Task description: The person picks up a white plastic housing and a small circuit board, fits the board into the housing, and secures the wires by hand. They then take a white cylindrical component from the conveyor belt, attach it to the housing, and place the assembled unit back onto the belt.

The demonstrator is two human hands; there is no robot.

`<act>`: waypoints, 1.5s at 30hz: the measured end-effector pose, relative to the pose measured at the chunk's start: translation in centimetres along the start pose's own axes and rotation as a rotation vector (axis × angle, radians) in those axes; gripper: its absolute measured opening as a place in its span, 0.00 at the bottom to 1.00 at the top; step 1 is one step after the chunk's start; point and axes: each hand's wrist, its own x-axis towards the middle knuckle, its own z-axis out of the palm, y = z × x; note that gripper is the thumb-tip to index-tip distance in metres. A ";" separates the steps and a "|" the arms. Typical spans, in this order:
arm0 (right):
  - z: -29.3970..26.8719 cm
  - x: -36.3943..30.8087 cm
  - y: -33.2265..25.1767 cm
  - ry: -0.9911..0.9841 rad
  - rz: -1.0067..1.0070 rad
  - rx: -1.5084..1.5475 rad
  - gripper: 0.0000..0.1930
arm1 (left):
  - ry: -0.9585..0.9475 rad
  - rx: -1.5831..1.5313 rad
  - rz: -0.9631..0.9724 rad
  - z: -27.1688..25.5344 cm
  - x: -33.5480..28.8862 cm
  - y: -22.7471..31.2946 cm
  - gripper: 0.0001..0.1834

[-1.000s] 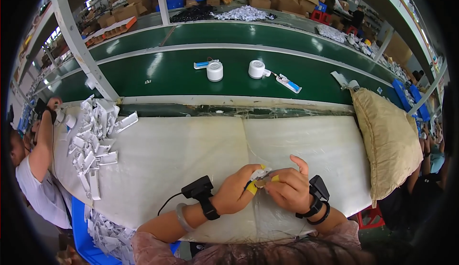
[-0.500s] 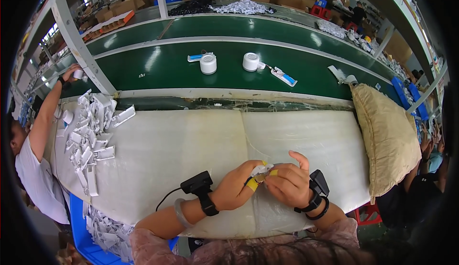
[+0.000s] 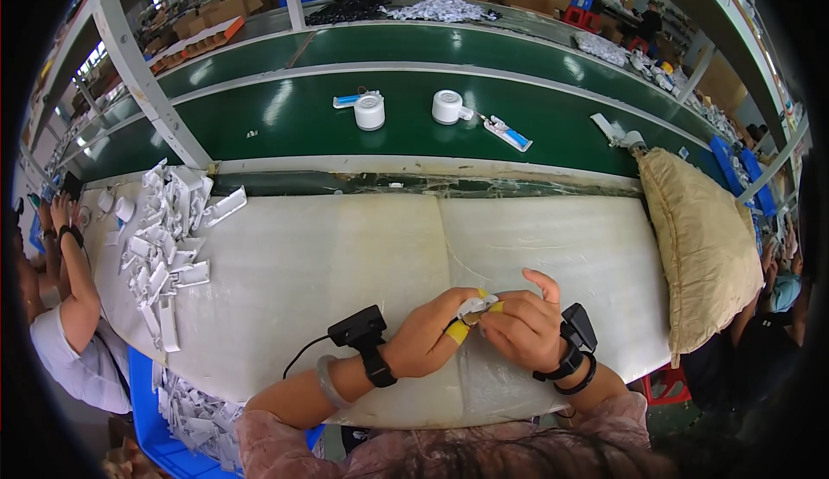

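Over the near middle of the pale-covered table, both hands come together on a small white plastic part [image 3: 477, 307]. My left hand [image 3: 425, 334] pinches it from the left, with yellow tape round the thumb and finger. My right hand [image 3: 523, 327] grips its other side with thumb and bent fingers, one finger raised; yellow tape shows on a fingertip. My fingers cover much of the part, so its exact kind is hidden. Both wrists carry black strapped devices.
White plastic casings [image 3: 168, 250] lie heaped at the table's left; a blue bin [image 3: 147, 423] below holds more. A tan sack [image 3: 695, 250] stands on the right. Beyond, a green conveyor [image 3: 302, 133] carries white round devices [image 3: 370, 112]. A co-worker [image 3: 78, 332] sits at far left.
On the left, the co-worker's arm has drawn back from the conveyor. The white devices on the belt have shifted slightly left. My hands stay nearly in place, with the part tilted slightly.
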 end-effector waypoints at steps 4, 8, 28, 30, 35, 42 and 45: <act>0.0 0.1 -0.2 0.005 0.002 0.022 0.12 | -0.053 -0.072 -0.017 -0.2 -0.2 -0.1 0.22; -0.2 0.1 -0.2 -0.008 0.010 0.030 0.12 | -0.068 -0.088 0.025 -0.4 -0.2 -0.2 0.27; 0.2 0.0 -0.3 0.013 0.014 0.043 0.11 | -0.042 0.034 0.022 0.0 -0.1 0.0 0.22; 0.2 0.0 -0.3 0.006 0.017 0.049 0.12 | -0.037 0.039 0.009 0.0 0.0 0.0 0.21; 0.2 0.2 -0.7 0.016 0.034 0.024 0.12 | 0.014 0.084 -0.001 0.1 0.0 0.1 0.17; 0.8 -0.1 -0.2 -0.003 0.049 0.006 0.12 | 0.005 0.097 -0.010 0.0 0.2 -0.7 0.18; 0.9 0.1 0.7 0.003 0.137 0.090 0.11 | -0.038 -0.103 -0.253 0.1 0.3 -0.2 0.21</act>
